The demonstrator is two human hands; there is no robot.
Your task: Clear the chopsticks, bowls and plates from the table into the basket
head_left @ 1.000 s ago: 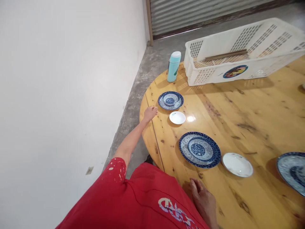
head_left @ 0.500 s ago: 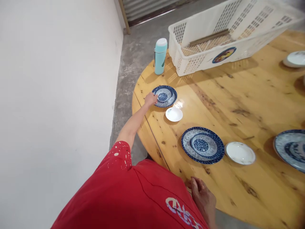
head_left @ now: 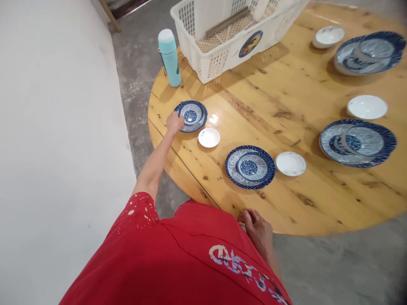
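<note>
My left hand (head_left: 175, 123) reaches across the left end of the table, its fingers closed on the left rim of a blue-and-white bowl (head_left: 190, 115). That bowl sits on a blue-patterned plate (head_left: 203, 123), whose left edge is partly covered by the hand. Just to the right of the plate lies a small white dish (head_left: 209, 138). My right hand (head_left: 258, 231) rests at the table's near edge with its fingers curled in, and I see nothing in it. Nearest to it is another plate (head_left: 231, 173) with a blue-and-white bowl (head_left: 251, 167) on top.
A light-blue bottle (head_left: 171, 61) stands behind the left plate. Beside it, a white plastic basket (head_left: 219, 63) holds a bundle of thin sticks (head_left: 227, 22). More stacked plates (head_left: 330, 154) and white bowls (head_left: 367, 106) stand on the wooden table (head_left: 280, 93) to the right. A white wall is at left.
My view has turned right, so everything sits further left and more of the table's right side shows. My left hand remains at the bowl, and my right hand stays at the table edge.
</note>
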